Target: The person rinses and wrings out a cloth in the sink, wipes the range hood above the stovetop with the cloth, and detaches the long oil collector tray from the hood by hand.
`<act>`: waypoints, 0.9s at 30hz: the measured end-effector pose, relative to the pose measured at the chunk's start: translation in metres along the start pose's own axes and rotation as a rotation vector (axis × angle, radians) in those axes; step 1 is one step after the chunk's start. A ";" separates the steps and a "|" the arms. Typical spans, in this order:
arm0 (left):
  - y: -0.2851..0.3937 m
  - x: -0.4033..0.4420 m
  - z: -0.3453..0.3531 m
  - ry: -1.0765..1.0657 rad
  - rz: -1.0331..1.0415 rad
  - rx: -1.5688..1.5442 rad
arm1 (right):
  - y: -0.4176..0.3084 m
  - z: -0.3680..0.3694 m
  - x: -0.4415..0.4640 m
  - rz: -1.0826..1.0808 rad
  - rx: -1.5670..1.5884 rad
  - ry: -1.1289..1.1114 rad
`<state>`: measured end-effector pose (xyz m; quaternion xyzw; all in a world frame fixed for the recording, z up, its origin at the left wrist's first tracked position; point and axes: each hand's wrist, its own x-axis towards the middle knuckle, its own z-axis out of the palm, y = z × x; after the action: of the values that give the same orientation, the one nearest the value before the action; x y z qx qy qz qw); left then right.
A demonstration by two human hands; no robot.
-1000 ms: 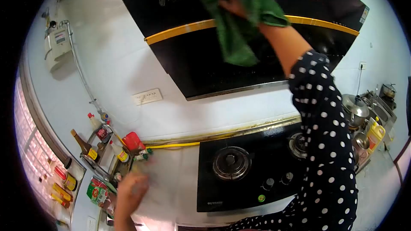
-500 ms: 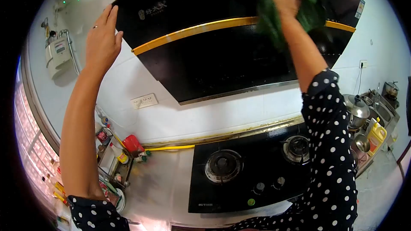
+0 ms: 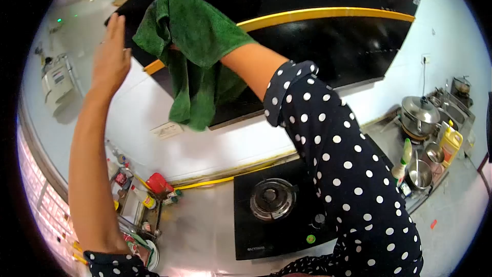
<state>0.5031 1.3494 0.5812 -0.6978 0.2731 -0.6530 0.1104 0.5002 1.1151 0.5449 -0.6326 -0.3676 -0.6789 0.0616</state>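
A green towel (image 3: 200, 36) drapes over my right hand (image 3: 175, 47), which presses it to the left part of the black range hood (image 3: 328, 41). Most of that hand is hidden under the cloth, and the towel's lower end hangs loose below the hood's yellow strip (image 3: 328, 14). My left hand (image 3: 111, 54) has its fingers stretched upward along the hood's left edge and holds nothing.
Below the hood lies a black gas stove (image 3: 277, 241) with a burner (image 3: 272, 198), partly covered by my right sleeve. At left stands a rack (image 3: 134, 210) with bottles. A lidded pot (image 3: 420, 115) and a yellow bottle (image 3: 451, 146) stand at right.
My right hand has swept the green towel from the hood's right side across to its left, close to my left hand. My left hand stays at the left edge; the view has shifted slightly.
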 end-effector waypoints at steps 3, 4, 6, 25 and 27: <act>0.013 -0.005 0.006 -0.016 -0.042 0.035 | 0.017 -0.075 -0.024 -0.049 -0.190 -0.130; 0.015 -0.004 0.006 0.002 -0.044 0.076 | 0.054 -0.072 -0.040 -0.102 -0.228 -0.026; 0.021 -0.002 0.007 0.001 -0.063 0.062 | 0.121 -0.094 -0.065 -0.097 -0.309 -0.046; 0.041 0.022 0.033 -0.138 -0.374 0.322 | 0.250 -0.228 -0.172 0.416 -0.826 0.340; 0.038 0.024 0.037 -0.138 -0.377 0.343 | 0.255 -0.275 -0.166 0.412 -0.763 0.253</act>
<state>0.5301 1.2982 0.5776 -0.7502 0.0152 -0.6497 0.1218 0.4486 0.7091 0.5214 -0.5821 0.0528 -0.8114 0.0022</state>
